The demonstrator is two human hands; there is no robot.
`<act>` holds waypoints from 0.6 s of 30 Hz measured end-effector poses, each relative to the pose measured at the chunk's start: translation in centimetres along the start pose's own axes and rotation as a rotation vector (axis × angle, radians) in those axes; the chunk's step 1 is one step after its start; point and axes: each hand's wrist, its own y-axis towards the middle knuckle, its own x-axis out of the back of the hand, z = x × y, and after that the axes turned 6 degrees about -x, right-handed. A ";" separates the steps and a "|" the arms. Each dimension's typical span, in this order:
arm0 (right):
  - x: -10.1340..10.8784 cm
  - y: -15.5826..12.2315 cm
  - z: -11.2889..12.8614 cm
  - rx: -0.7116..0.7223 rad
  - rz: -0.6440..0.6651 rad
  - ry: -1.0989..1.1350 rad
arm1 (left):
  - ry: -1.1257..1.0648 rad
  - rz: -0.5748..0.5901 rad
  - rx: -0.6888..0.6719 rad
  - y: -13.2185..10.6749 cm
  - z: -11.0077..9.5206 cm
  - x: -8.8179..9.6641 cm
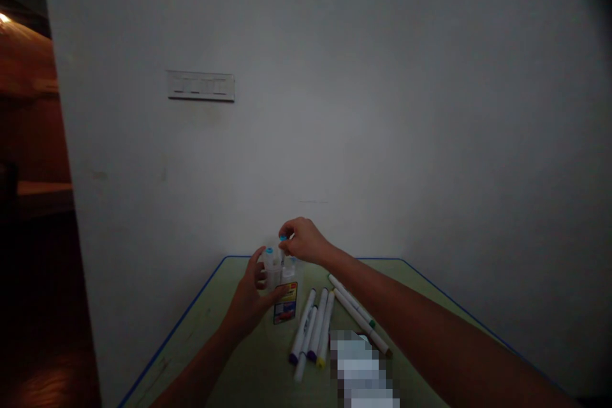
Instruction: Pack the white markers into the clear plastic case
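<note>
A clear plastic pen case with a yellow label stands upright on the green table. My left hand wraps round its left side and holds it. My right hand is just above the case, its fingers pinched on the blue cap of a white marker that stands in the case. Another blue-capped marker sticks up beside it. Several white markers with coloured caps lie loose on the table to the right of the case.
The table has a blue edge and stands against a white wall with a switch plate. A blurred patch lies near the table's front. Dark wooden shelving is at the left.
</note>
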 end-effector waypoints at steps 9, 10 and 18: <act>1.0 -0.2 -0.6 -0.019 -0.044 -0.034 | -0.026 0.017 -0.012 0.2 0.3 0.0; 1.1 -0.3 -0.6 -0.023 -0.045 -0.041 | -0.024 0.019 -0.011 0.2 0.3 0.0; 1.3 -0.7 -0.6 -0.005 -0.043 -0.076 | -0.023 0.009 -0.013 0.3 0.7 0.0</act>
